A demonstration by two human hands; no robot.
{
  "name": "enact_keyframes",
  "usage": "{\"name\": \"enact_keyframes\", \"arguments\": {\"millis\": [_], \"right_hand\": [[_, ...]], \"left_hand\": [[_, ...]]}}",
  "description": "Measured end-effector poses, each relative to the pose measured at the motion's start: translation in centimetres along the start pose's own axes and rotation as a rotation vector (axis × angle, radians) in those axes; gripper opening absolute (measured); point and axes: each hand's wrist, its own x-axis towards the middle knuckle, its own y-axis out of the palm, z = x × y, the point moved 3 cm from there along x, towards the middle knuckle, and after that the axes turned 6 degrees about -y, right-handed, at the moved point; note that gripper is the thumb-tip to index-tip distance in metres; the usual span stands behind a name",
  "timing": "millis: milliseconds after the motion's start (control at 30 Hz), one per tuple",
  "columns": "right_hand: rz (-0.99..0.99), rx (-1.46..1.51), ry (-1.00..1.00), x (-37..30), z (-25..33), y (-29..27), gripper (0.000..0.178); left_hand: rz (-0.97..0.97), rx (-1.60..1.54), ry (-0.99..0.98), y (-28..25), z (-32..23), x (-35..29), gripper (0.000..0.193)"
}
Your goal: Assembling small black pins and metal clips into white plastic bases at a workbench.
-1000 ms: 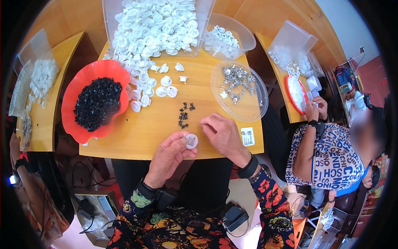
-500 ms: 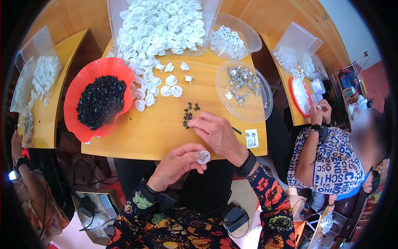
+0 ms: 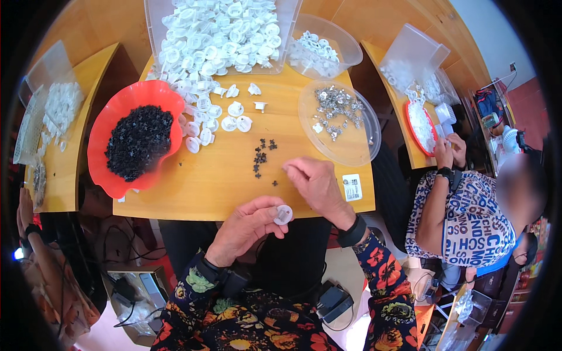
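My left hand [image 3: 249, 227], at the table's front edge, pinches a round white plastic part [image 3: 283, 214] between thumb and fingers, its flat face turned up. My right hand [image 3: 315, 182] hovers over the table to the right of it, with thumb and fingertips drawn together; anything between them is hidden. Just left of the right hand lies a small pile of black plastic pieces [image 3: 258, 158]. A single black piece [image 3: 274, 183] lies apart from the pile, between it and my left hand.
A red scalloped bowl [image 3: 99, 158] of black pieces stands left. Behind are a clear bin [image 3: 149, 41] overflowing with white parts and a clear tub [image 3: 354, 55]. At right, a clear round tray [image 3: 357, 153] holds small metal pieces. A co-worker [image 3: 468, 222] sits at right.
My right hand has moved right, away from the black pieces. One black piece now shows apart, nearer me. The left hand still holds the white part.
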Motion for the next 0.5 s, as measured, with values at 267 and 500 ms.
{"name": "enact_keyframes", "arguments": {"millis": [267, 500], "right_hand": [[0.023, 0.022, -0.035, -0.9, 0.1, -0.4, 0.007], [0.079, 0.002, -0.139, -1.2, 0.8, 0.6, 0.012]], "left_hand": [[0.035, 0.024, -0.003, 0.3, 0.2, 0.0, 0.025], [0.064, 0.024, -0.014, 0.6, 0.2, 0.1, 0.024]]}}
